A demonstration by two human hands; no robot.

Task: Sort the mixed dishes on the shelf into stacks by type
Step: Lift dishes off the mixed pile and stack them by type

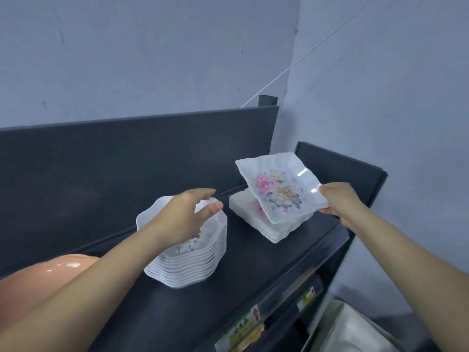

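Step in hand, as judged: adding one square dish to its matching pile. Pinched at one corner by the right hand (340,201), thumb on top and fingers curled beneath: a square floral plate (279,189), tilted, reaching out to the left of that hand. Directly under the plate, low and to the left of the same hand: a stack of square plates (274,233) on the shelf (253,275); contact between plate and stack not discernible. Left hand (182,214): spread wide, gripping nothing, hovering over a stack of scalloped dishes (193,270) just beneath its palm. Behind the left forearm: a peach bowl (50,273). Next move, as judged: level the plate, square its corners to the pile below, lower until seated, then release. Avoid dropping from a tilt; likely to slide off a glossy stack.
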